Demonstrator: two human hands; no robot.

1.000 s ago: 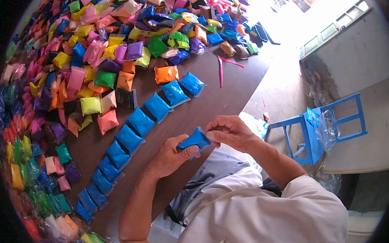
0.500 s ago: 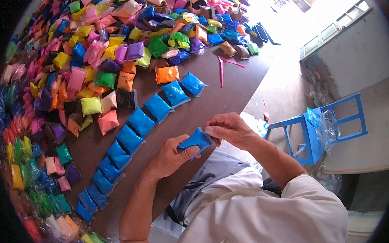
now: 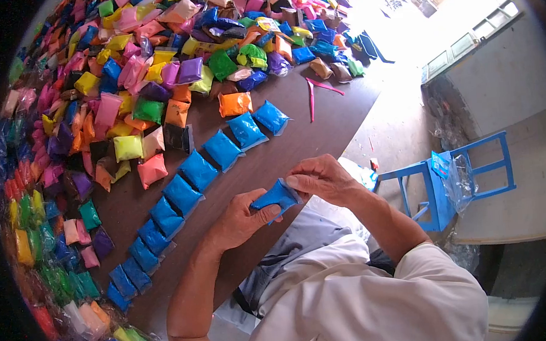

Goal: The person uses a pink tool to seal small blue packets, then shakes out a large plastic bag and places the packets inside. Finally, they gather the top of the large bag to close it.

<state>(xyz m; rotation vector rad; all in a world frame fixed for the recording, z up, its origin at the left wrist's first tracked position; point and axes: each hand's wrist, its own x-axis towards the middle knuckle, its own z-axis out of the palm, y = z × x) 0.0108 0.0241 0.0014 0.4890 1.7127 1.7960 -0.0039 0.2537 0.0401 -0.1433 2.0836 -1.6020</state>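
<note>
A small blue packet [image 3: 275, 197] in clear plastic is held over the table's near edge. My left hand [image 3: 246, 216] is closed round its left end, thumb on top. At the packet's right end, my right hand [image 3: 320, 179] pinches the clear plastic edge between thumb and fingers. Just beyond my hands, several similar blue packets [image 3: 198, 170] lie in a slanting row on the brown table [image 3: 225, 191]. An orange packet [image 3: 235, 104] lies behind the row's far end.
A large heap of packets in many colours [image 3: 156, 65] covers the back and left of the table. A pink strip [image 3: 311, 100] lies near the right edge. On the floor to the right, a blue stool [image 3: 431, 193] stands with clear plastic [image 3: 460, 182] on it.
My right hand has shifted very slightly up and left at the packet's edge. Both hands keep their hold, and the row of blue packets stays in place.
</note>
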